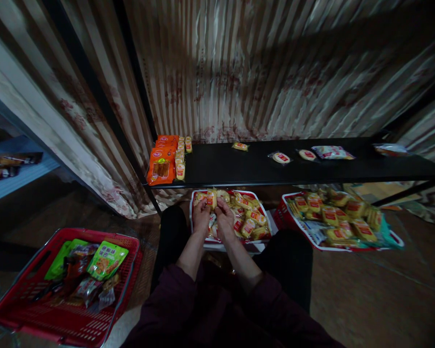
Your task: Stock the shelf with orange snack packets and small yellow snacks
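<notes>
Both hands are over the middle red basket (pixel 270 227), which is full of small yellow wrapped snacks. A yellow packet (pixel 211 198) is held upright between them. My left hand (pixel 202 215) has its fingers closed on the packet's left side. At the packet's right side, my right hand (pixel 224 215) grips it with bent fingers. Behind the basket, on the black shelf (pixel 217 166), orange bags (pixel 162 162) stand at the left end beside a row of yellow packets (pixel 180 159).
Farther along the shelf lie a single yellow packet (pixel 240 146), round white packets (pixel 281 157) and a white bag (pixel 332 152). On the right sits another full basket (pixel 284 212). A red basket (pixel 10 302) with green bags (pixel 108 260) is at the left.
</notes>
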Available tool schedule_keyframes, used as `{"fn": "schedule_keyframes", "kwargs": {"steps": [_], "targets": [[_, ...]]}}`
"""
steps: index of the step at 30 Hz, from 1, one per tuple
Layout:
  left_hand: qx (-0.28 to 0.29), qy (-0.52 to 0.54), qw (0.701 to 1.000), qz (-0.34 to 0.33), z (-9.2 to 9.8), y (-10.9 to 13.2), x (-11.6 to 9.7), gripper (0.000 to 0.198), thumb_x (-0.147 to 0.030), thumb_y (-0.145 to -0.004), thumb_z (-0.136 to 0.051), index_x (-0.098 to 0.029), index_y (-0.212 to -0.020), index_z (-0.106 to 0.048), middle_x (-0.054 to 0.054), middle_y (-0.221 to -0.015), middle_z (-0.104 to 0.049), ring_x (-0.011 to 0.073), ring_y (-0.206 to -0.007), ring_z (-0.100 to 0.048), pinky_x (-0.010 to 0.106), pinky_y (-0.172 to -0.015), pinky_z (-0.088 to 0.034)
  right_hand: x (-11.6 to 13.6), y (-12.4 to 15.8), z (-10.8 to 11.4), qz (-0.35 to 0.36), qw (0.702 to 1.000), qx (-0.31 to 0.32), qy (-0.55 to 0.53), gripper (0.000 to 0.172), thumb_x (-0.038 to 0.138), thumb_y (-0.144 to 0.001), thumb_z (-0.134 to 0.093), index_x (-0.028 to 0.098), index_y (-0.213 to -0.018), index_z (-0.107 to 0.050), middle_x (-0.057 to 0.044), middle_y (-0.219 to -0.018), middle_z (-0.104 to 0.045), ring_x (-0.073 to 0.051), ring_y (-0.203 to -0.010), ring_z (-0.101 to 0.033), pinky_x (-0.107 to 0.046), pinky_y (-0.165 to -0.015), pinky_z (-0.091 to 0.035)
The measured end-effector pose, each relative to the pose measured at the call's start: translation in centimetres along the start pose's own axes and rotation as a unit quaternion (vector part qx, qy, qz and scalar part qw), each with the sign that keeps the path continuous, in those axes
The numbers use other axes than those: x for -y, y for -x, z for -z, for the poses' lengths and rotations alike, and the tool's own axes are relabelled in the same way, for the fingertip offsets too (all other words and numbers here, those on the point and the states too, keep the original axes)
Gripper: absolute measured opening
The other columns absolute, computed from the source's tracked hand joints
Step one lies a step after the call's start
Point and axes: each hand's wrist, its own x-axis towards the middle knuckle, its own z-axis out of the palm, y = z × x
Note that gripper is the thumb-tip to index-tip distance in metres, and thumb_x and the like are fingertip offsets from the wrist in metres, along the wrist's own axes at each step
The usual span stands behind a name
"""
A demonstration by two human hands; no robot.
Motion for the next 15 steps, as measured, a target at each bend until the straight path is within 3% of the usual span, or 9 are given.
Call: {"fn": "schedule_keyframes", "kwargs": {"steps": [3, 7, 15], "targets": [[-0.006, 0.035, 0.999, 0.018, -0.22, 0.14, -0.20, 0.027, -0.022, -0.080, -0.056, -0.017, -0.105, -0.066, 0.008, -0.116, -0.065, 0.0192, -0.105, -0.061, 0.032, -0.090, -0.049, 0.19, 0.17, -0.03, 0.007, 1.000, 0.005, 0.005, 0.042, 0.029, -0.064, -0.057, 0.017, -0.103, -0.066, -0.007, -0.106, -0.069, -0.020, -0.099, -0.062, -0.040, -0.095, -0.044], [-0.023, 0.036, 0.999, 0.023, -0.39, 0.31, -0.32, 0.035, -0.027, -0.076, -0.065, -0.017, -0.109, -0.065, 0.009, -0.110, -0.068, 0.0208, -0.105, -0.061, 0.033, -0.094, -0.046, 0.35, 0.32, -0.05, 0.007, 1.000, 0.010, 0.008, 0.041, 0.029, -0.065, -0.057, 0.018, -0.103, -0.067, -0.007, -0.109, -0.069, -0.021, -0.102, -0.060, -0.041, -0.097, -0.043], [-0.005, 0.082, 0.996, 0.042, -0.34, 0.94, -0.93, 0.035, -0.027, -0.068, -0.071, -0.019, -0.102, -0.068, 0.007, -0.099, -0.070, 0.0205, -0.095, -0.063, 0.031, -0.088, -0.046, 0.64, 0.71, 0.08, 0.008, 0.999, 0.034, 0.042, 0.033, 0.033, -0.069, -0.055, 0.019, -0.095, -0.071, -0.006, -0.104, -0.071, -0.023, -0.101, -0.061, -0.045, -0.100, -0.040]]}}
